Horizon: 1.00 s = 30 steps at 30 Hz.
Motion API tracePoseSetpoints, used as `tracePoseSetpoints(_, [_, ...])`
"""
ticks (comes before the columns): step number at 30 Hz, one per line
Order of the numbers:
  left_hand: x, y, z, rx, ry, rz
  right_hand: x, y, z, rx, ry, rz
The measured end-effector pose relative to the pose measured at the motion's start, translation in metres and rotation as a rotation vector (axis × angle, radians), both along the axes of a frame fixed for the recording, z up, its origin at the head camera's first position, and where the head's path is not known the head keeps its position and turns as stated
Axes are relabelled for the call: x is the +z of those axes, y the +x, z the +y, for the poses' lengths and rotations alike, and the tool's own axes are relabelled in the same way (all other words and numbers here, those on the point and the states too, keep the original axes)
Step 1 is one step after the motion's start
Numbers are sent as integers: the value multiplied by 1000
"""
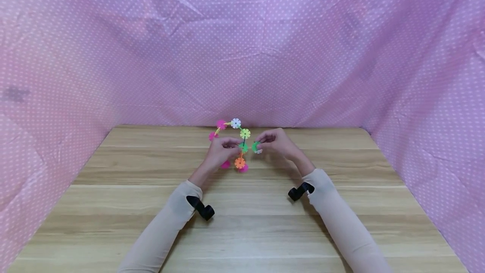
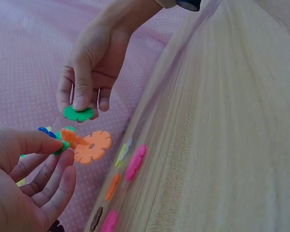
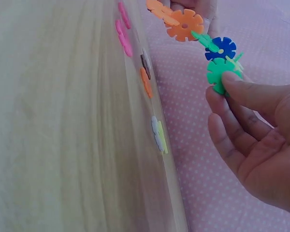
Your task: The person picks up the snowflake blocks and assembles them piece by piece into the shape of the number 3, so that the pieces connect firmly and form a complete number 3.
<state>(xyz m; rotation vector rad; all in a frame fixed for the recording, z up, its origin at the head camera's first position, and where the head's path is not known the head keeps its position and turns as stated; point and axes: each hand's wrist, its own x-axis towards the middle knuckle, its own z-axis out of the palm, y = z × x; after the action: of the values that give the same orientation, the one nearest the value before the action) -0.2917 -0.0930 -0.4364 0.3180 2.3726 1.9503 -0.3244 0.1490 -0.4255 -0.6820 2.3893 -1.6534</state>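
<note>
My left hand [image 1: 222,153] pinches a green notched disc [image 1: 243,148] that belongs to a curved chain of linked flower-shaped discs: pink, white [image 1: 235,123], yellow-green [image 1: 245,133], blue and orange. In the left wrist view an orange disc [image 2: 93,147] of the chain stands beside the left fingertips. Between thumb and fingers, my right hand [image 1: 278,143] pinches a separate green disc [image 3: 219,75]. The left wrist view shows a gap between that green disc [image 2: 78,113] and the chain. The hands face each other above the table's far part.
Loose discs lie on the wooden table [image 1: 250,231] beneath the hands: pink [image 2: 136,162], orange [image 2: 112,187], brown [image 2: 96,219], white [image 3: 156,133] and yellow [image 3: 162,137]. A pink dotted cloth [image 1: 242,54] hangs behind the table and along both sides.
</note>
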Motion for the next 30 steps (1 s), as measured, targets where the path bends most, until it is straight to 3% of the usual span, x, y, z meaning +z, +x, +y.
tracePoseSetpoints(14, [5, 1, 3, -29, 53, -54, 5, 10, -13, -47, -120, 64])
tracePoseSetpoints(30, [8, 5, 3, -48, 30, -61, 6, 15, -20, -36, -123, 138])
